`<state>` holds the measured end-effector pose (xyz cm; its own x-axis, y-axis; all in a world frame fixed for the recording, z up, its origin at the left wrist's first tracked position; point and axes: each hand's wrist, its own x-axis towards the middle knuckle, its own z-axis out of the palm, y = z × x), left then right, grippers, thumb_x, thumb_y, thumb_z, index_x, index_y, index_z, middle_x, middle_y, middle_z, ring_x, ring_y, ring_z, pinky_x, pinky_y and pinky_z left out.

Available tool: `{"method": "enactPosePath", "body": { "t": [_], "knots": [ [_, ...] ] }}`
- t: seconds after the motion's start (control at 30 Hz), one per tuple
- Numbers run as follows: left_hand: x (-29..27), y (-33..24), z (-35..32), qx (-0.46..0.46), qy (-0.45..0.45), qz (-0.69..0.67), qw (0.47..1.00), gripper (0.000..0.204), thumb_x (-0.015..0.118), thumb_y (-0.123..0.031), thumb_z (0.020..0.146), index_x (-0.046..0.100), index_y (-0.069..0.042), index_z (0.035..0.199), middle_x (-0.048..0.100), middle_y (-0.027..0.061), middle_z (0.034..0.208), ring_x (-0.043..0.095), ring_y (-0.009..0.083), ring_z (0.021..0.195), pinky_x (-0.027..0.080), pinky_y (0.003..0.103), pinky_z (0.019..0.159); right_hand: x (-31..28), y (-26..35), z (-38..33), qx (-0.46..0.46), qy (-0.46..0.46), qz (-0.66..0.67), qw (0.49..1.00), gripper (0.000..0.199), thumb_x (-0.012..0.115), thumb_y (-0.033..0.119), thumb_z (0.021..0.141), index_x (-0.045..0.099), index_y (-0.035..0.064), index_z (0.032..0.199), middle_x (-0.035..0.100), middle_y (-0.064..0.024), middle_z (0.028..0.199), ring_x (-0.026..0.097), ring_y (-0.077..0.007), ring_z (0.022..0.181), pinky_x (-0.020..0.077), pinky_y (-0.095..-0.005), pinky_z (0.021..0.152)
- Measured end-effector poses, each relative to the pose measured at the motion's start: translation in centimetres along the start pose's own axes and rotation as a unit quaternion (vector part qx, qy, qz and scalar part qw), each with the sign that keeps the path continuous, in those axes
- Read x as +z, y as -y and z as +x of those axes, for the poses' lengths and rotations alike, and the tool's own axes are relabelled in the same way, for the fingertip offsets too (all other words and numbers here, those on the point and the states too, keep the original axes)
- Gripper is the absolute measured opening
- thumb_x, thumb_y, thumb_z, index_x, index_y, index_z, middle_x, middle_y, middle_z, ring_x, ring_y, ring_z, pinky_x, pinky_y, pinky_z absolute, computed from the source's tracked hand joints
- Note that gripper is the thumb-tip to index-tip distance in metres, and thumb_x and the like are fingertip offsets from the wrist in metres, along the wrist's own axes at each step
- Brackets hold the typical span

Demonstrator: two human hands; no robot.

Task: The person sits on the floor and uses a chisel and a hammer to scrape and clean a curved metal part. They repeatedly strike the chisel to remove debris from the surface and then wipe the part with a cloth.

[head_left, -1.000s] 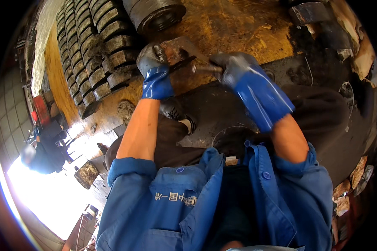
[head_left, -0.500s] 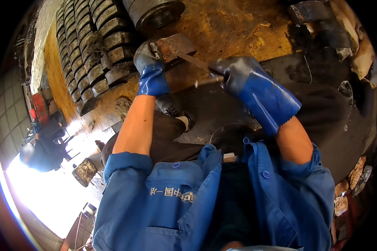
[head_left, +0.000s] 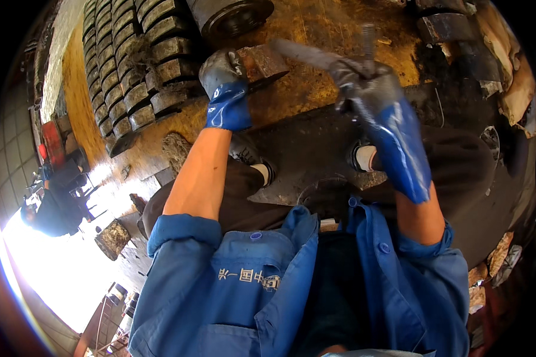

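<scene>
- In the head view, a rusty block [head_left: 261, 63] is gripped at its left end by the gloved left hand [head_left: 224, 74], at upper centre.
- A flat blade [head_left: 304, 55] and a threaded rod [head_left: 369, 40] are clenched in the right hand [head_left: 368, 86]; whether they are joined cannot be told.
- Rows of blocks [head_left: 140, 89] are already ranged at upper left; the gripped block is kept out of them, so its handling is judged unfinished.
- How much is left cannot be told.
</scene>
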<state>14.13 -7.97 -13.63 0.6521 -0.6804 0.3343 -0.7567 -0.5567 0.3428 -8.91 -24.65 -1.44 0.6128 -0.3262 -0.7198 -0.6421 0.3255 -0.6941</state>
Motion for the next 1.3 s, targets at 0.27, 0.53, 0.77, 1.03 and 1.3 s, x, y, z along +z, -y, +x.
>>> {"method": "enactPosePath", "body": {
  "t": [0.27, 0.53, 0.77, 1.03, 1.3],
  "knots": [
    [-0.3, -0.3, 0.0, 0.014, -0.024, -0.006, 1.0, 0.024, 0.058, -0.022, 0.096, 0.073, -0.004, 0.091, 0.07, 0.0229, 0.089, 0.066, 0.0453, 0.086, 0.054, 0.052, 0.08, -1.5, 3.9, -3.0, 0.062, -0.066, -0.159, 0.983, 0.043, 0.061, 0.046, 0.103, 0.078, 0.0072, 0.104, 0.077, -0.0101, 0.084, 0.066, -0.0152, 0.059, 0.0525, -0.0304, 0.052],
    [-0.8, 0.7, -0.2, -0.014, -0.03, 0.037, 0.999, 0.023, 0.06, -0.023, 0.094, 0.073, -0.005, 0.089, 0.071, 0.0223, 0.089, 0.067, 0.0444, 0.086, 0.053, 0.053, 0.081, -1.2, 7.3, -0.9, 0.046, -0.054, -0.147, 0.987, 0.048, 0.066, 0.046, 0.099, 0.075, -0.0009, 0.105, 0.071, -0.009, 0.068, 0.055, -0.0153, 0.048, 0.0459, -0.0341, 0.047],
    [0.6, -0.5, 0.3, 0.016, -0.042, 0.007, 0.999, 0.022, 0.06, -0.023, 0.093, 0.072, -0.006, 0.089, 0.071, 0.0218, 0.089, 0.067, 0.0444, 0.086, 0.053, 0.052, 0.081, -4.2, 3.3, 1.4, 0.022, 0.006, -0.053, 0.998, 0.041, 0.064, 0.042, 0.101, 0.073, 0.0016, 0.104, 0.07, -0.0099, 0.071, 0.052, -0.0122, 0.043, 0.0324, -0.0268, 0.035],
    [1.1, -0.3, 0.2, -0.014, -0.025, 0.039, 0.999, 0.024, 0.059, -0.026, 0.093, 0.073, -0.007, 0.089, 0.072, 0.02, 0.094, 0.068, 0.0417, 0.093, 0.052, 0.052, 0.087, 0.2, 8.8, 0.1, 0.041, -0.028, -0.235, 0.971, 0.045, 0.063, 0.045, 0.101, 0.075, 0.0018, 0.101, 0.071, -0.0091, 0.07, 0.057, -0.0136, 0.047, 0.0391, -0.0297, 0.04],
    [1.0, -0.7, 0.8, -0.011, -0.017, 0.032, 0.999, 0.023, 0.059, -0.025, 0.093, 0.072, -0.006, 0.089, 0.072, 0.0191, 0.091, 0.067, 0.0408, 0.089, 0.051, 0.051, 0.085, 0.0, 10.0, -1.6, 0.045, -0.022, -0.322, 0.945, 0.048, 0.062, 0.049, 0.1, 0.078, 0.0032, 0.098, 0.074, -0.0071, 0.075, 0.061, -0.0143, 0.054, 0.0485, -0.0337, 0.052]
  ]
}}
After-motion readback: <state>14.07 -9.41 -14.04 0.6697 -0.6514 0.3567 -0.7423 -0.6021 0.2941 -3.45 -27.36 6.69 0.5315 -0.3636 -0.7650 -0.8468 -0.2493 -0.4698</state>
